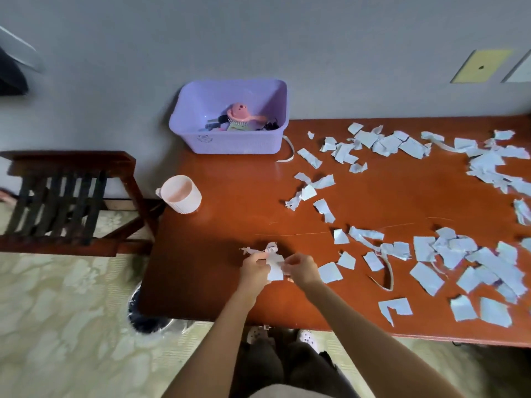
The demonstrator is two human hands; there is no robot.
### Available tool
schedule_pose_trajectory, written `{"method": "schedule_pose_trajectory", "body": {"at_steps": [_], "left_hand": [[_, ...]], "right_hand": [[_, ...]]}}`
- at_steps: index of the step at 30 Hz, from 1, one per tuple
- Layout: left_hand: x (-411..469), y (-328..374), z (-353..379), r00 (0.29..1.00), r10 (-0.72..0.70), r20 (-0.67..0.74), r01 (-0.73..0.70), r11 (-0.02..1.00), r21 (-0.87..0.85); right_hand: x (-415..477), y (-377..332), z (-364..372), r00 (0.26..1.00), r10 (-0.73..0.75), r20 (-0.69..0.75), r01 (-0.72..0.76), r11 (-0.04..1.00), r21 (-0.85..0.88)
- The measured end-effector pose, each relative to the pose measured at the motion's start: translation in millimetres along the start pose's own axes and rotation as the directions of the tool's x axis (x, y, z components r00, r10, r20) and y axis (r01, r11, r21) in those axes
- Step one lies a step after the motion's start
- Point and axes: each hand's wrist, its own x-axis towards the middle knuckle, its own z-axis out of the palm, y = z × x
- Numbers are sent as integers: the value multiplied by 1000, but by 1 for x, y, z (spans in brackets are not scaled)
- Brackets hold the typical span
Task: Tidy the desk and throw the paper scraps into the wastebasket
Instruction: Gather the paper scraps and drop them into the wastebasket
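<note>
Several torn pale-blue paper scraps [425, 271] lie scattered over the right half of the orange-brown desk [230, 225]. Above the desk's front left part, my left hand [254, 268] and my right hand [301, 268] together hold a small bunch of white scraps [273, 259], fingers curled round the paper. A dark wastebasket [143, 317] with a clear liner stands on the floor under the desk's left front corner, mostly hidden by the desk.
A purple plastic basket [230, 142] holding a pink hairbrush and small items sits at the back of the desk. A pale pink cup [181, 195] stands at the left edge. A dark wooden slatted chair [63, 196] is left of the desk.
</note>
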Motion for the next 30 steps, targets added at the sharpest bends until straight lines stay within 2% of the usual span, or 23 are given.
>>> {"method": "schedule_pose_trajectory", "body": {"at_steps": [2,4,6,8,11,14,18,22,24,26,30], "left_hand": [[0,3,1,999,43,-12,-43,999,1],[2,6,1,989,122,-87,-118,991,57],[8,9,1,952,216,-219,-173,965,198],[15,10,0,909,308,-281,-193,908,371],[22,12,5,924,345,-165,-189,786,588],[30,8,13,944,322,-72,-179,684,707],[35,4,21,930,359,-73,-191,646,739],[27,9,28,925,376,-56,-267,747,609],[21,10,35,933,359,20,-319,800,508],[11,11,44,943,311,119,-329,814,479],[-6,5,65,928,264,262,-371,709,599]], "right_hand": [[-1,1,-7,1000,-18,-5,18,999,44],[-3,-1,-16,998,-65,-9,65,995,81],[-3,-2,-30,994,-94,-47,99,989,114],[-4,0,-44,991,-90,-103,104,984,143],[-3,9,-66,984,-65,-167,87,987,132],[-4,23,-83,987,-55,-151,68,994,85],[-7,37,-92,993,-32,-115,30,999,-18],[-7,46,-89,979,-56,-195,29,990,-137],[-8,47,-86,980,-43,-196,11,987,-160],[-9,47,-81,984,-35,-177,-2,979,-204],[-9,50,-73,976,-89,-197,11,930,-366]]}}
